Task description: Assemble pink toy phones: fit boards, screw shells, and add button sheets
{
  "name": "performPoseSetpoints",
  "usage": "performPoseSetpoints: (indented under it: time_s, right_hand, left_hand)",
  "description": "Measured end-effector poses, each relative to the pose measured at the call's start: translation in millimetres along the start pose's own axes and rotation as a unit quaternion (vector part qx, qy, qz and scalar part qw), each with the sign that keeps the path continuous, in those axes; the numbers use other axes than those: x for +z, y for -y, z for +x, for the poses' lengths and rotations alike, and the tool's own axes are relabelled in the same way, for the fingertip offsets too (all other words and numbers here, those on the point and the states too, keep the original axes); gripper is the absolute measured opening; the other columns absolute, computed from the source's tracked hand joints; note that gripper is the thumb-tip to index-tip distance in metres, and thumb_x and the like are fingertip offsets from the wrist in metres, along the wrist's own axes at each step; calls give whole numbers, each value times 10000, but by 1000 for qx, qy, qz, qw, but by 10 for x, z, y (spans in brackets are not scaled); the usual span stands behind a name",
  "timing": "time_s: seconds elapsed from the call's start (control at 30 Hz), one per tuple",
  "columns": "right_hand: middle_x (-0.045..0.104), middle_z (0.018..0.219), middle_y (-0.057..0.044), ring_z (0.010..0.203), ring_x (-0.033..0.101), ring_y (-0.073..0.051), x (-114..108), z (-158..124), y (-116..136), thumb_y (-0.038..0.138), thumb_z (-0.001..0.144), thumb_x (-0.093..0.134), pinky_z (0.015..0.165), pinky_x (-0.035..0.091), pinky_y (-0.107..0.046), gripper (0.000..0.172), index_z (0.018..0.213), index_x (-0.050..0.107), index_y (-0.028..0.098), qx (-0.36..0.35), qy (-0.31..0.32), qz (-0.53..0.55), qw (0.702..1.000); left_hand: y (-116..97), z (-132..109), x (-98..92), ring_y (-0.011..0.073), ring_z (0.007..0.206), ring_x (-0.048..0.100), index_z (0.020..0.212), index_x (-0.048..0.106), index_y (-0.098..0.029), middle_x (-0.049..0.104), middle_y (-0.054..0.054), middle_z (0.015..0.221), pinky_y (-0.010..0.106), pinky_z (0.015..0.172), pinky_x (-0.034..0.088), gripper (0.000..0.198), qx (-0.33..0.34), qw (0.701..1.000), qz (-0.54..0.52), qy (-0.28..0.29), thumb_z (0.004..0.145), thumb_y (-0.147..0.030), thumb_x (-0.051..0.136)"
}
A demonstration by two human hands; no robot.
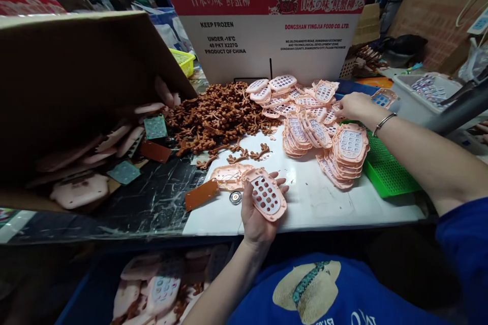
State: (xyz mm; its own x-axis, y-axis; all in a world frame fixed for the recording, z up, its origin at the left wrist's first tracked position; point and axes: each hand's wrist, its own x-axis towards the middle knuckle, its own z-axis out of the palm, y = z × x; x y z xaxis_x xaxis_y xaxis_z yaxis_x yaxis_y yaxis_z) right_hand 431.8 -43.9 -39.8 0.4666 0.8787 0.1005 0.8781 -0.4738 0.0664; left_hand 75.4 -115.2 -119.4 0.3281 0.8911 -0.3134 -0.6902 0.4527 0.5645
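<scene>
My left hand point(256, 221) is closed around a pink plastic toy casing half point(268, 195), thumb over its near edge and fingers beneath. Its white inset with rows of holes faces up. Behind it, another pink casing piece point(224, 176) lies on the white board, beside a small round speaker point(235, 197) and an orange-brown rectangular board point(202, 195). My right hand point(349, 105) reaches to the right edge of a heap of pink casing halves point(293, 96). Its fingers are bent together there; what they pinch, if anything, is hidden. Stacked casings point(351, 144) stand just below it.
Brown antler-shaped parts point(217, 117) are heaped mid-table. A cardboard box point(95, 61) at left holds pink casings; a printed white carton point(267, 35) stands behind. A green basket point(389, 167) is at right. Below the table edge, a blue bin point(82, 289) holds pink pieces.
</scene>
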Motion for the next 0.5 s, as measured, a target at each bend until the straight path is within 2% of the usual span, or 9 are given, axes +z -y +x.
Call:
performPoseSetpoints:
  time_s: [0.1,0.2,0.3,0.37,0.43,0.47,0.5]
  right_hand:
    - [621,610,-109,709,608,-240,86,83,-42,310,653,797,664,448,-386,204,615,690,141,-8,-6,9,1000]
    - [526,495,-57,665,587,-194,106,116,-80,381,688,775,658,436,-360,329,509,602,166,-15,-41,19,999]
    - [418,425,-38,653,577,-190,16,52,-77,488,757,711,648,429,-363,511,407,458,215,-11,-94,25,995]
    - [448,462,-65,697,598,-212,-105,-112,-9,518,845,617,664,442,-383,528,436,462,222,-33,-146,31,988]
    - [576,636,-113,793,625,-241,-239,-399,131,488,937,487,703,472,-417,443,605,587,212,-131,-262,51,955]
    - [624,748,-127,857,632,-262,-295,-582,227,456,971,421,747,483,-456,405,729,635,213,-196,-277,57,939]
    - [637,790,-120,865,631,-270,-336,-782,335,423,981,399,781,485,-497,377,773,641,221,-251,-277,85,924]
  left_hand:
    - [-1,-3,6,235,831,728,1027,676,-143,734,125,994,364,749,606,396,0,1000,1,0,857,-487,576]
    - [2,-11,13,231,826,725,1028,677,-142,730,121,995,366,751,602,387,-4,1000,-11,1,863,-475,569]
    - [-3,-26,12,233,814,721,1036,675,-131,725,125,990,376,751,597,391,-15,1000,-22,2,865,-466,565]
    - [-17,-34,9,237,807,718,1044,672,-125,723,129,980,378,738,595,398,-24,999,-28,4,865,-465,567]
    - [-36,-37,9,239,800,716,1049,670,-117,723,130,958,375,720,595,417,-40,998,-40,10,867,-477,564]
    - [-45,-36,10,239,794,716,1053,669,-113,724,130,948,374,711,595,433,-51,997,-48,13,872,-490,556]
    - [-52,-34,11,239,788,715,1053,668,-108,724,131,939,374,704,595,450,-64,996,-56,15,878,-505,546]
